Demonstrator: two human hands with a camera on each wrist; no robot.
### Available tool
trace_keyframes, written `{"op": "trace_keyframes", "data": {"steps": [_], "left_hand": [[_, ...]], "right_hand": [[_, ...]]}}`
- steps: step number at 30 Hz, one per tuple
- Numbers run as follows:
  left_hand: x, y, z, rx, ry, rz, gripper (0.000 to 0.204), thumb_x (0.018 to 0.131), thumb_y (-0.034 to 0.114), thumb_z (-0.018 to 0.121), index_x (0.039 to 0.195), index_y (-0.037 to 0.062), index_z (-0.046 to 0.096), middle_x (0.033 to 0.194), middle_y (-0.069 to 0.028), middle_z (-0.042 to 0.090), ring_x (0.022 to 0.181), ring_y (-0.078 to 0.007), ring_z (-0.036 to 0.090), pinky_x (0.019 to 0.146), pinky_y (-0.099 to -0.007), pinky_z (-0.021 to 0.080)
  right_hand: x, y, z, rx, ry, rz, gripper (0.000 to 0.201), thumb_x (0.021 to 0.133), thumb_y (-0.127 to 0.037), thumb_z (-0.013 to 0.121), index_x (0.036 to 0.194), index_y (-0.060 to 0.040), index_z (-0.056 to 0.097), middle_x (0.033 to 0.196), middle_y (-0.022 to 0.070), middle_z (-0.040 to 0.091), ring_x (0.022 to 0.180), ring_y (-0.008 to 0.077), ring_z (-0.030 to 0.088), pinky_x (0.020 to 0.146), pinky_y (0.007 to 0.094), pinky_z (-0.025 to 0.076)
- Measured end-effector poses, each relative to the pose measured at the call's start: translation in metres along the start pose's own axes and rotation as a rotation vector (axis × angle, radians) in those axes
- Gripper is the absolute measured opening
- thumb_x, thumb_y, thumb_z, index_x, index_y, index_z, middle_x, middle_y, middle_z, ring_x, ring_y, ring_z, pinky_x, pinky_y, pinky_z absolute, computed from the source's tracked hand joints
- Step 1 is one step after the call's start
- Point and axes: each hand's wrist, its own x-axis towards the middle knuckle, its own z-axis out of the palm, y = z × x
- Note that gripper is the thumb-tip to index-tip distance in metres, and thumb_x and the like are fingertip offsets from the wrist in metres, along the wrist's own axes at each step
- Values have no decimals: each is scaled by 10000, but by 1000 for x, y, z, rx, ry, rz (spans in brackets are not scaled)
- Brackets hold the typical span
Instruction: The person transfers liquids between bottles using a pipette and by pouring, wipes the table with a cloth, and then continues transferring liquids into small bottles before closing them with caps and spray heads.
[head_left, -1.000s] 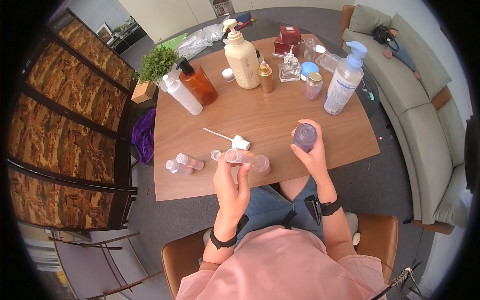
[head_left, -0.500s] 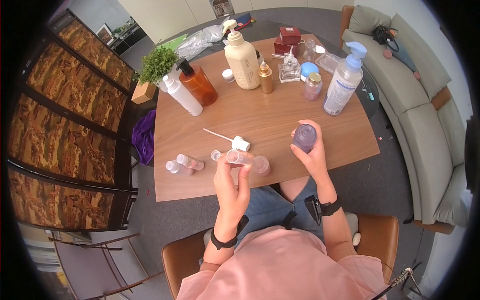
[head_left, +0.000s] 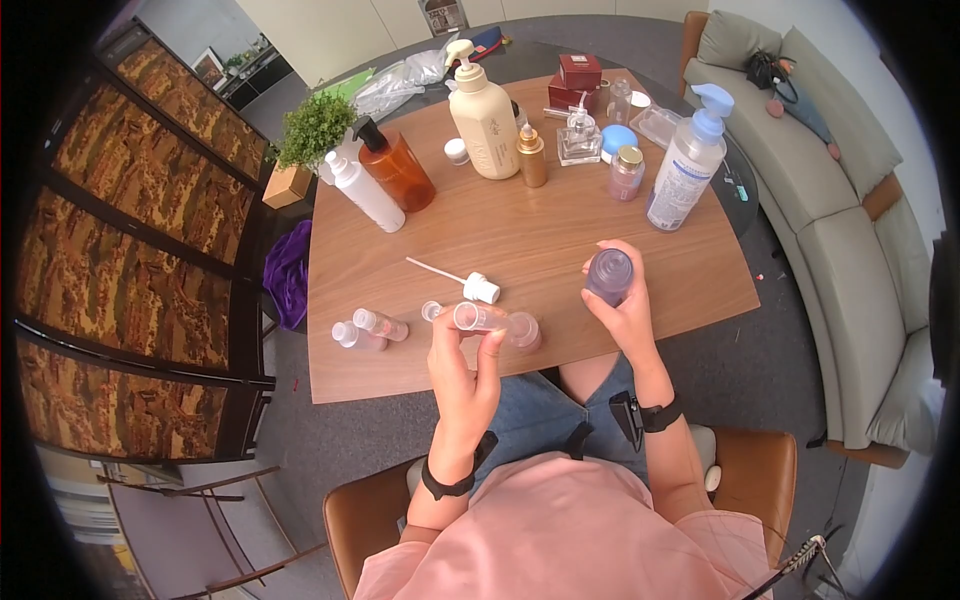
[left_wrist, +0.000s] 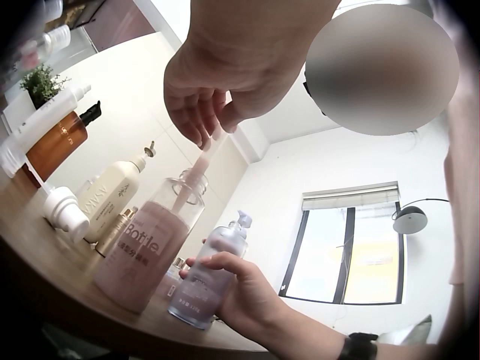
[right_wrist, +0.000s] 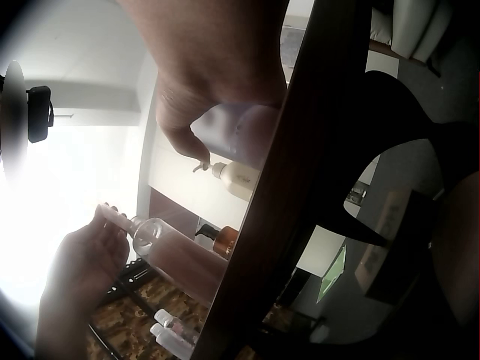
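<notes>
My left hand (head_left: 462, 375) pinches a slim clear tube-shaped container (head_left: 478, 317) between thumb and fingertips. That container slants down to the open mouth of a larger clear bottle of pink liquid (left_wrist: 146, 259), lettered "Bottle", which stands on the table; its narrow lower end shows at the neck. To the right, my right hand (head_left: 630, 310) grips a translucent purple bottle (head_left: 611, 272), thumb and fingers around its side. A white pump head with a long straw (head_left: 481, 288) lies just beyond the left hand. Beside that hand is a small clear cap (head_left: 432, 310).
Two small pink bottles with whitish caps (head_left: 370, 325) lie at the left. Farther back stand a white spray bottle (head_left: 368, 192), an amber pump bottle (head_left: 398, 170), a cream pump bottle (head_left: 485, 125), a gold bottle (head_left: 532, 158) and a blue-topped pump bottle (head_left: 688, 165).
</notes>
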Motion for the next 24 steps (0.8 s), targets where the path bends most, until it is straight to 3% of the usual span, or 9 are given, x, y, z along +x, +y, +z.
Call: {"op": "trace_keyframes", "data": {"steps": [24], "left_hand": [[3, 1, 0, 64, -28, 2, 213, 876, -37, 609, 1088, -16, 599, 1031, -132, 655, 884, -244, 653, 788, -329, 501]], "right_hand": [[0, 1, 0, 2, -3, -5, 583, 720, 33, 691, 1257, -44, 476, 1195, 72, 536, 1086, 165, 532, 956, 303, 415]]}}
